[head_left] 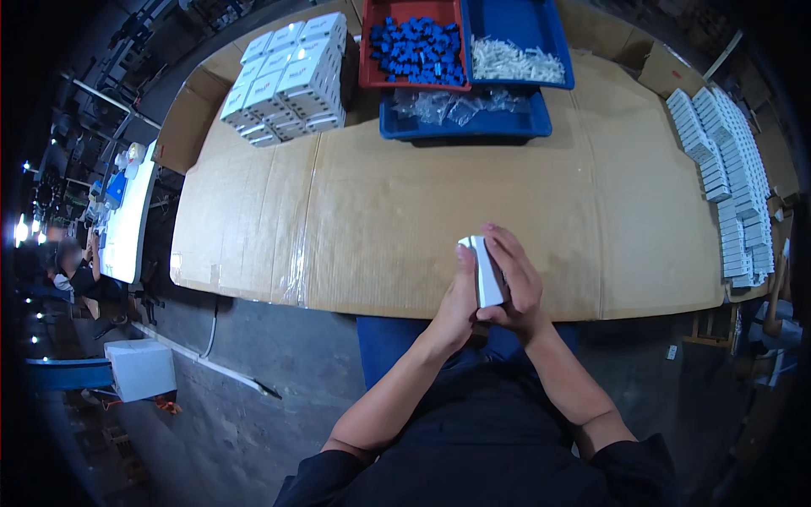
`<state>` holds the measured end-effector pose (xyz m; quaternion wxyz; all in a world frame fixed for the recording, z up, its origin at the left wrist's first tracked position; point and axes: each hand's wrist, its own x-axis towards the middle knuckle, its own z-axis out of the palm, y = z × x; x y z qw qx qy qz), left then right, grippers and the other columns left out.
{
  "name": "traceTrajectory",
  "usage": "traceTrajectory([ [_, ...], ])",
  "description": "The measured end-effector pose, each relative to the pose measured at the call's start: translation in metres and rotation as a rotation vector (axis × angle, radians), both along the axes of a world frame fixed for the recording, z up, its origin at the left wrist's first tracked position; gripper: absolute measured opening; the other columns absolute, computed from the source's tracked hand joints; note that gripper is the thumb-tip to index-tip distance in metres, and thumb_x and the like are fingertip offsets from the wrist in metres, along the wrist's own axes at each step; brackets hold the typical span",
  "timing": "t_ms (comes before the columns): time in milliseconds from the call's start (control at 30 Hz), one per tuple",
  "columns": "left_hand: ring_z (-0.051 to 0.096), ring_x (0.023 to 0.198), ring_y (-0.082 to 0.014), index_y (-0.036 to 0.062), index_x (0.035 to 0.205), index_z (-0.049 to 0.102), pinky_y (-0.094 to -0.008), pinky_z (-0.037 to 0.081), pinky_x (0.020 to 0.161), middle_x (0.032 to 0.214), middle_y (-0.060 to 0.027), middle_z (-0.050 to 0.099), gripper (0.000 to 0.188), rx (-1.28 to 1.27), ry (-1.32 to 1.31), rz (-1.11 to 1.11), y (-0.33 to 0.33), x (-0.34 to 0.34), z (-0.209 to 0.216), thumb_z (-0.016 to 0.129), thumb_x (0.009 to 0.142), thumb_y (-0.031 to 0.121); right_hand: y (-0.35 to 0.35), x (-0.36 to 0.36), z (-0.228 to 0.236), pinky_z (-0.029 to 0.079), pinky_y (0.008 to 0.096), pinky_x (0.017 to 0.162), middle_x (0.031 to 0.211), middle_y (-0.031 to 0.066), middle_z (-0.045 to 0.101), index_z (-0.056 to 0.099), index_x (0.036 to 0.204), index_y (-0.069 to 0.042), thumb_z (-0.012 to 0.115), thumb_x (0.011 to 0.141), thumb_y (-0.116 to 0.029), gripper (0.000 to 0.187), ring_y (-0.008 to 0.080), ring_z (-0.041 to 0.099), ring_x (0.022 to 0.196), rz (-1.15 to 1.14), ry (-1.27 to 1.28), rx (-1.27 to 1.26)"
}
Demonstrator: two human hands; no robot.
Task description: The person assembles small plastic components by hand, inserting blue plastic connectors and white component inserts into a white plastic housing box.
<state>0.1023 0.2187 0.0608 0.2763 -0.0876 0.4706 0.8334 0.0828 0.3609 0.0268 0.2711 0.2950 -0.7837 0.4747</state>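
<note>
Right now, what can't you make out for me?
Head view: sides of white box, partly covered by left hand and right hand.
Head view: far end of red tray, cut off by picture's top edge.
Head view: rear of lower blue tray, hidden by red tray and upper blue tray.
Head view: exact shape of white pieces, too small.

Ahead of the left grip [459,294] and right grip [521,287], the tan cardboard-covered surface [456,186] offered open passage forward and sideways. Stacked white square cartons [287,80] blocked its far left, a red plastic tray [366,59] and two blue plastic trays [465,133] its far middle, and rows of small white boxes [726,169] its right edge.
</note>
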Motion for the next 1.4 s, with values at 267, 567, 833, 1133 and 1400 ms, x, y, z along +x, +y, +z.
traceTrajectory([
  [267,0.068,0.101,-0.0165,0.0089,0.137,0.053,-0.0306,0.059,0.084,0.114,-0.0061,0.066,0.075,0.068,-0.018,0.071,0.003,-0.003,-0.007,0.028,0.106,0.073,-0.006,-0.002,-0.005,0.052,0.0537,0.105,0.131,0.0328,0.064,0.060,0.132,0.012,0.054,0.096,-0.073,0.093,0.0499,0.064,0.121,-0.031,-0.022,-0.070],
  [567,0.067,0.112,-0.0196,0.0078,0.145,0.049,-0.0343,0.058,0.094,0.123,-0.0093,0.066,0.075,0.095,0.022,0.076,0.002,-0.009,-0.008,0.029,0.108,0.070,-0.002,-0.007,-0.005,0.044,0.0565,0.114,0.140,0.0302,0.061,0.061,0.136,0.009,0.065,0.093,-0.066,0.087,0.0461,0.061,0.130,0.012,-0.108,-0.100],
  [833,0.053,0.133,-0.0246,0.0059,0.166,0.025,-0.0375,0.042,0.114,0.145,-0.0131,0.053,0.079,-0.120,0.336,0.228,-0.006,-0.021,-0.029,0.023,0.111,0.062,-0.009,0.005,0.008,0.040,0.0440,0.118,0.151,0.0228,0.055,0.059,0.142,0.004,0.067,0.102,-0.027,0.052,0.0326,0.053,0.142,-0.025,-0.427,-0.311],
  [1133,0.053,0.129,-0.0245,0.0012,0.165,0.027,-0.0387,0.044,0.109,0.143,-0.0150,0.051,0.100,-0.391,0.613,0.256,-0.007,-0.028,-0.026,0.050,0.097,0.071,-0.022,0.004,0.029,0.052,0.0333,0.102,0.132,0.0070,0.065,0.051,0.151,-0.002,0.053,0.112,-0.036,0.052,0.0152,0.061,0.121,0.109,-1.189,-0.774],
  [1400,0.039,0.145,-0.0374,-0.0076,0.160,0.030,-0.0491,0.032,0.120,0.155,-0.0259,0.041,0.092,-0.391,0.879,0.320,-0.012,-0.030,-0.035,0.053,0.101,0.059,-0.038,0.001,0.051,0.054,0.0330,0.100,0.134,0.0109,0.064,0.042,0.157,0.000,0.061,0.108,-0.029,0.060,0.0163,0.062,0.119,0.156,-1.199,-0.796],
])
